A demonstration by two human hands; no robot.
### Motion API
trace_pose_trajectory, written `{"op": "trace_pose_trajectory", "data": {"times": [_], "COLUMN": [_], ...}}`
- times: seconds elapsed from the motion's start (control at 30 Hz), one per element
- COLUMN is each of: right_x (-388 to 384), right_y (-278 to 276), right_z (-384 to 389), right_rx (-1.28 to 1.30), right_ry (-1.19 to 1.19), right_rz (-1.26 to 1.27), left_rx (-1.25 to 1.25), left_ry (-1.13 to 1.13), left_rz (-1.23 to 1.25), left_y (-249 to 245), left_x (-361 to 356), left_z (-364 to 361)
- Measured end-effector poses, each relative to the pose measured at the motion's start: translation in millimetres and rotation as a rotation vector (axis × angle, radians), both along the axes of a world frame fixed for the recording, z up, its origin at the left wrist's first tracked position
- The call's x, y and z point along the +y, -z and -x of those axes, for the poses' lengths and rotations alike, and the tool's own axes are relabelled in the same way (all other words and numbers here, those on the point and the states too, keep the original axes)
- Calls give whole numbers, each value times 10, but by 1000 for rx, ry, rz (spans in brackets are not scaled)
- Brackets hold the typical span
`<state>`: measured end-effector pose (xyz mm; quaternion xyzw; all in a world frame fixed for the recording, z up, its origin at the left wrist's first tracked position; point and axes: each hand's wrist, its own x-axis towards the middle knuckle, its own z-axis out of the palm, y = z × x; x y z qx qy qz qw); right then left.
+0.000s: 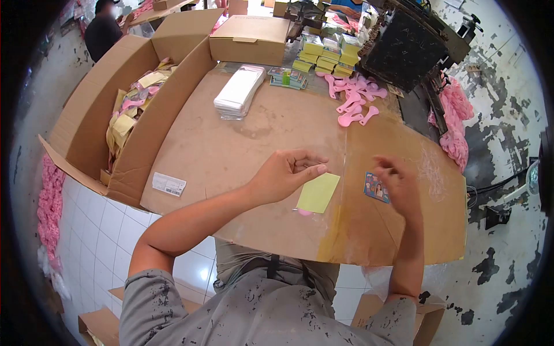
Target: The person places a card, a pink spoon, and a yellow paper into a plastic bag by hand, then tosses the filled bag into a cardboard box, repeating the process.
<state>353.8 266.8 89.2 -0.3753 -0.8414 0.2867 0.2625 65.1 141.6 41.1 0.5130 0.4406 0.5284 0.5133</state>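
My left hand (297,172) is over the middle of the cardboard-covered table, thumb and fingers closed at the top edge of a yellow-green card (318,193). A bit of something pink (304,212) shows at the card's lower left corner, along with a shiny clear edge. To the right, my right hand (398,181) is smeared by motion, its fingers curled. A small blue printed card (376,188) lies right beside it, partly overlapped by the hand in this view; whether the fingers touch it I cannot tell.
Pink plastic scoops (355,98) lie piled at the back, near yellow card stacks (329,52) and a black machine (398,43). A stack of white packets (239,92) is left of them. A long carton (167,109) of filled packets lines the left side. A person (103,32) is far back.
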Motion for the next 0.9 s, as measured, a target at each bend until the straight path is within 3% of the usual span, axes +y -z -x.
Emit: {"op": "trace_pose_trajectory", "data": {"times": [0.1, 0.2, 0.3, 0.4, 0.5, 0.6, 0.8, 0.9], "right_x": [-252, -237, -154, -164, -173, -114, -98, -126], "right_y": [45, 240, 326, 301, 309, 404, 348, 339], "right_z": [454, 650, 644, 611, 570, 544, 492, 503], "right_rx": [126, 295, 383, 383, 379, 416, 341, 351], "right_ry": [-328, -318, -332, -321, -279, -357, -347, -319], "right_rz": [188, 478, 592, 567, 571, 394, 364, 395], "left_rx": [-42, -62, -73, -109, 45, 265, -34, -145], "left_ry": [30, 33, 21, 18, 20, 29, 74, 87], "left_rz": [-57, -48, 5, -38, -42, 16, -123, 28], "left_y": [45, 40, 58, 27, 29, 39, 106, 109], "left_x": [4, 24, 31, 9, 2, 29, 52, 58], "left_z": [7, 35, 63, 46, 85, 132, 109, 109]}}
